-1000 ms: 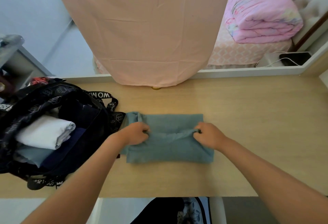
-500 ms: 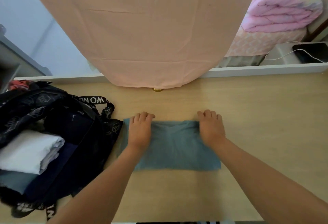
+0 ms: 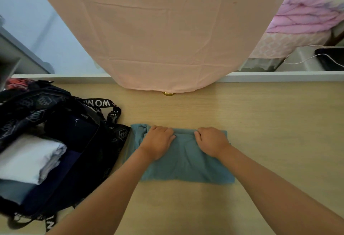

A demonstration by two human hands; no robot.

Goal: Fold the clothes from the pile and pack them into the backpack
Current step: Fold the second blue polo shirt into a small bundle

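A broad peach cloth (image 3: 158, 30) hangs across the upper middle of the frame, its lower hem reaching the far edge of the pale wooden surface (image 3: 270, 123). At the left of the frame a black backpack (image 3: 61, 115) lies open on that surface, with a white folded garment (image 3: 28, 158) and darker folded pieces already inside.

The teal garment (image 3: 186, 162) lies in the lower middle of the frame, folded into a band whose long axis runs left to right. Its left end sits just beside the backpack's strap.

We see both hands on the band's far edge. The left hand (image 3: 158, 141) is toward the left end and the right hand (image 3: 212, 140) toward the right. On each hand the fingers curl down over that edge and appear to pinch the cloth, though the fingertips themselves are hidden.

We judge one more fold is in hand, and the edge would need to travel toward the bottom of the frame. For packing, the bag's opening lies to the left of the garment, so the left hand is the nearer one.

A small brass object (image 3: 168, 93) peeks out under the peach hem.
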